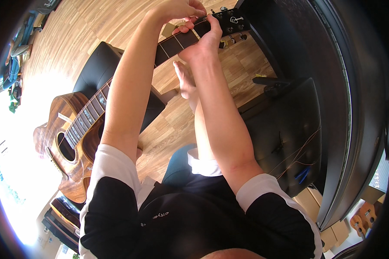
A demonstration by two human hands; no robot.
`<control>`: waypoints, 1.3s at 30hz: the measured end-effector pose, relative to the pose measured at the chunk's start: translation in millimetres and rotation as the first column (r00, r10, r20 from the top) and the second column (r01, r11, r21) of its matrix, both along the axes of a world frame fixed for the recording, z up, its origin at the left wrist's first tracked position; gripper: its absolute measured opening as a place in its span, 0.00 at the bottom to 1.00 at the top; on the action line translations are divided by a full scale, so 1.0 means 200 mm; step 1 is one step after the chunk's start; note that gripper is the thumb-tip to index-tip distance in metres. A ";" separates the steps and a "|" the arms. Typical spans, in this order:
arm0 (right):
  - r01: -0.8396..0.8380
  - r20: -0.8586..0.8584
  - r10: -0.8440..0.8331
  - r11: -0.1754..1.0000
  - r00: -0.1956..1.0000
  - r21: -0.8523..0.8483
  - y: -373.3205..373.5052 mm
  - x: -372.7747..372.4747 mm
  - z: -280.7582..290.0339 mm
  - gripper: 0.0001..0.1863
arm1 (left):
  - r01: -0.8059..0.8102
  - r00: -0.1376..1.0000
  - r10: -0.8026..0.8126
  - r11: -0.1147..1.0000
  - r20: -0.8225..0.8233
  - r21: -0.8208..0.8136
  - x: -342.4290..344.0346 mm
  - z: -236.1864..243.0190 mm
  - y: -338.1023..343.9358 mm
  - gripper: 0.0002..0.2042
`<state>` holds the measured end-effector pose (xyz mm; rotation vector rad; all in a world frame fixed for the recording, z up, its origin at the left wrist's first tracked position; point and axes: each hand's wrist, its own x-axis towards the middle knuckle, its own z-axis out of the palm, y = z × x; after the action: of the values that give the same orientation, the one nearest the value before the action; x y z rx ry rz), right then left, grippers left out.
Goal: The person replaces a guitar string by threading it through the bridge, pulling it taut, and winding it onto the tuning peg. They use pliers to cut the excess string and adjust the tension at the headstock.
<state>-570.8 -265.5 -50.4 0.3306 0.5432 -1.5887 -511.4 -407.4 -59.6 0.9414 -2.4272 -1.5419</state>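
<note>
While right grip (204, 44) wraps guitar neck (173, 46) | left grip (176, 10) curls by headstock (227, 22) (whether holding, can't tell)

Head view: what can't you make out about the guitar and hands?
Guitar neck: head view, partly hidden behind the left forearm.
Left hand: head view, partly cut off by the upper edge; whether it pinches anything, too small to tell.
Guitar body: head view, left edge washed out by glare.

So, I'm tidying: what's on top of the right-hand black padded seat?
On the black padded seat lie thin loose strands, a small blue object and a dark item too unclear to identify. Anything behind the right arm is hidden.
</note>
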 end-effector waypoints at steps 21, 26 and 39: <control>0.071 -0.020 -0.069 0.994 0.997 0.089 -0.01 0.01 0.00 0.18 | -0.030 0.998 0.022 0.993 0.065 0.118 0.01 -0.01 0.00 0.13; 0.043 0.023 -0.045 0.995 0.999 0.087 0.00 0.00 0.00 0.16 | -0.097 0.958 0.069 0.991 0.280 0.089 -0.02 0.01 0.01 0.14; 0.044 -0.009 -0.043 0.998 0.999 0.039 0.00 0.00 -0.02 0.20 | -0.035 0.996 0.029 0.996 0.079 0.077 0.01 -0.06 -0.04 0.07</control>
<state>-571.4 -266.4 -53.5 0.3675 0.5774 -1.6239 -510.0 -415.0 -70.9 1.0691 -2.4060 -1.6297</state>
